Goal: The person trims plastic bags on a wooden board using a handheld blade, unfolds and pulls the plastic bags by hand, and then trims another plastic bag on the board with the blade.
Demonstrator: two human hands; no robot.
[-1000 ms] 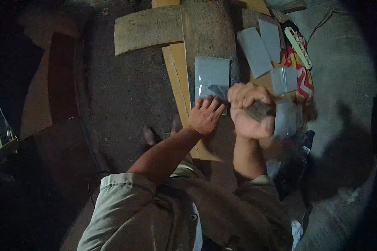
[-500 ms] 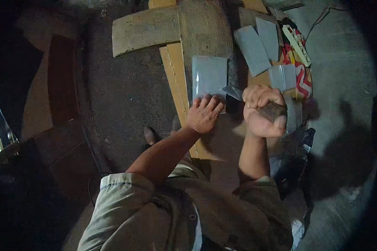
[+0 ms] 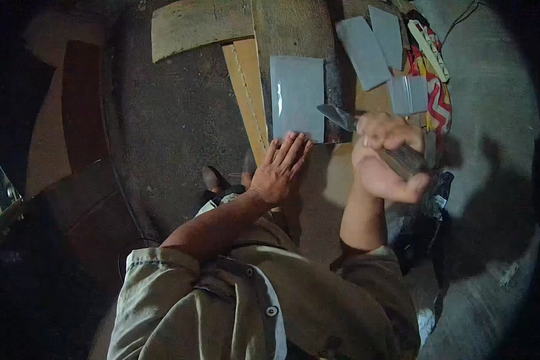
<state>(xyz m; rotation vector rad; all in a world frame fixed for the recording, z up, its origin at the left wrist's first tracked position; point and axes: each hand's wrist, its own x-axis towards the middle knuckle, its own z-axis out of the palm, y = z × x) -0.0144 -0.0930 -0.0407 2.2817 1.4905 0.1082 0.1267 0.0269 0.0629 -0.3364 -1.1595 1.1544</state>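
Note:
A pale, glossy translucent plastic sheet (image 3: 297, 99) lies flat on a worn wooden board (image 3: 294, 30). My left hand (image 3: 277, 173) rests with its fingers stretched out, the tips at the sheet's near edge. Beside the sheet's right edge, my right hand (image 3: 381, 165) is closed around the dark handle of a knife (image 3: 337, 116), smeared a little by motion. Its broad grey blade points left toward the sheet, and the handle end shows between fingers and thumb. I cannot tell whether the blade touches the sheet.
More pale sheets (image 3: 364, 54) and a small clear plastic piece (image 3: 408, 95) lie at the upper right. A white power strip (image 3: 429, 51) lies on red and yellow patterned cloth (image 3: 439, 111). A cardboard strip (image 3: 246, 90) sits left of the board, below a curved wooden plank (image 3: 201, 27).
My left hand has slid back toward me, its fingers now straighter at the sheet's near edge. My right hand has moved slightly right with the knife. The view has shifted a little.

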